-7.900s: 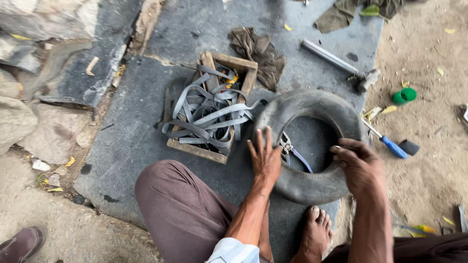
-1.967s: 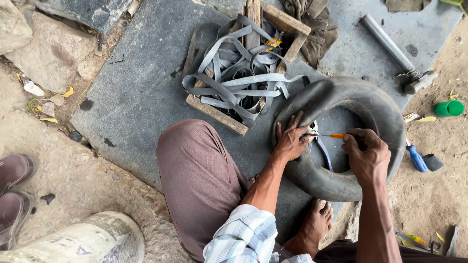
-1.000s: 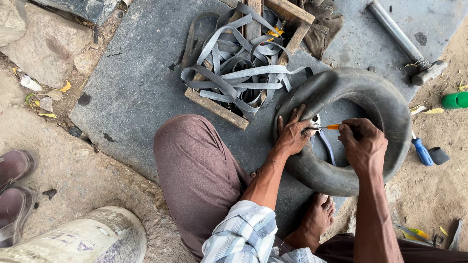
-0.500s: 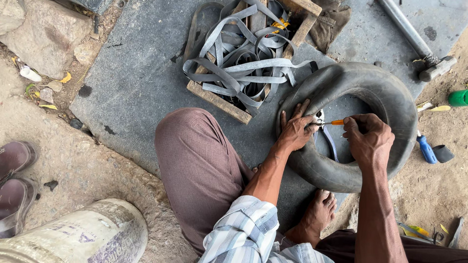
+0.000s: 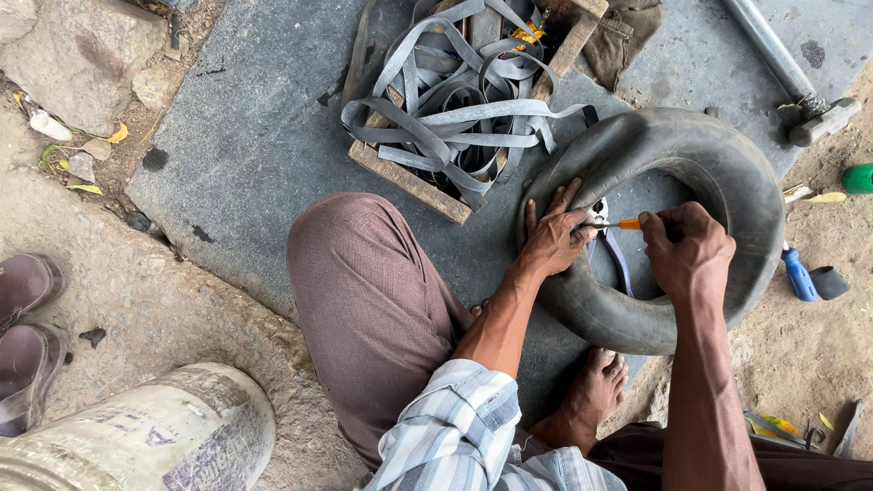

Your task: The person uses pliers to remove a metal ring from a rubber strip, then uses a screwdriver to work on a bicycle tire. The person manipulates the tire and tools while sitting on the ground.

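Compared with half a second back, barely anything shifts: the view slides a touch so the crate of rubber strips sits higher in frame, and both hands stay parked on the inner tube with the little tool between them.

So what I'm seeing now. My left hand (image 5: 552,238) lies flat on the left side of the black inner tube (image 5: 727,173), fingers spread wide and pressing down on the rubber, thumb toward the hole in the middle. It isn't gripping anything, just pinning the tube. My right hand (image 5: 684,253) is curled tight, fingers bunched around the back end of a thin orange-handled tool (image 5: 627,224), which pokes out leftward across the tube's opening until its tip reaches the left hand's thumb area. I can't tell exactly what the tip touches.

That tube lies flat on the grey slab (image 5: 255,136), right in front of my bent knee (image 5: 355,273), with my bare foot (image 5: 596,391) just below it. Touching its upper left edge is the wooden crate (image 5: 409,177) stuffed with grey rubber strips (image 5: 473,100). A blue-handled tool (image 5: 798,273) lies on the dirt just right of the tube, and a hammer (image 5: 800,86) rests above it. Down in the lower left corner sits a pale bucket (image 5: 155,436).
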`<state>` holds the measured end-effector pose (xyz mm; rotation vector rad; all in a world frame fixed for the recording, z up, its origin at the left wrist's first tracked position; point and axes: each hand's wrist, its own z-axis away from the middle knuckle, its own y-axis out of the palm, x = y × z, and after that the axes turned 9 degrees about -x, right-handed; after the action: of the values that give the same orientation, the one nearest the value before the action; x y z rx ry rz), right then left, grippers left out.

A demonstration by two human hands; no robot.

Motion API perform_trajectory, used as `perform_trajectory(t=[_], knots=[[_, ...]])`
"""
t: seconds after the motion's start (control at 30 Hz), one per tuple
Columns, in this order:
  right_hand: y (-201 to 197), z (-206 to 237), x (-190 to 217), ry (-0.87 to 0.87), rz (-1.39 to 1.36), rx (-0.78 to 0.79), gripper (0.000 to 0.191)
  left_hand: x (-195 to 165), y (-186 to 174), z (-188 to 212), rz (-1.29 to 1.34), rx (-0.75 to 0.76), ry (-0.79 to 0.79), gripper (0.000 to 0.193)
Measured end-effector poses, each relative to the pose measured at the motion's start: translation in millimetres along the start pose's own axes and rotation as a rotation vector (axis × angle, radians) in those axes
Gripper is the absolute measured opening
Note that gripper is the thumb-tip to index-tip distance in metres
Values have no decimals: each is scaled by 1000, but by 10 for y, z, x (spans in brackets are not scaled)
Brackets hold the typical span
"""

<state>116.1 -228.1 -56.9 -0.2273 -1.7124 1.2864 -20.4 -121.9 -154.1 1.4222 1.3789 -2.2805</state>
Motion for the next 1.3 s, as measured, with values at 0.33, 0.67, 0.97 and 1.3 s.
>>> perform_trajectory(t=[0.33, 0.67, 0.97, 1.3], knots=[[64, -86, -30, -295, 109, 36, 17, -12, -18, -1, 6, -19, 15, 25], [66, -102, -114, -317, 33, 75, 19, 44, 53, -18, 8, -33, 23, 29], [56, -108, 28, -28, 384, 156, 33, 160, 167, -31, 6, 7, 3, 27], [30, -98, -105, -194, 45, 90, 21, 245, 269, -58, -5, -1, 1, 25]])
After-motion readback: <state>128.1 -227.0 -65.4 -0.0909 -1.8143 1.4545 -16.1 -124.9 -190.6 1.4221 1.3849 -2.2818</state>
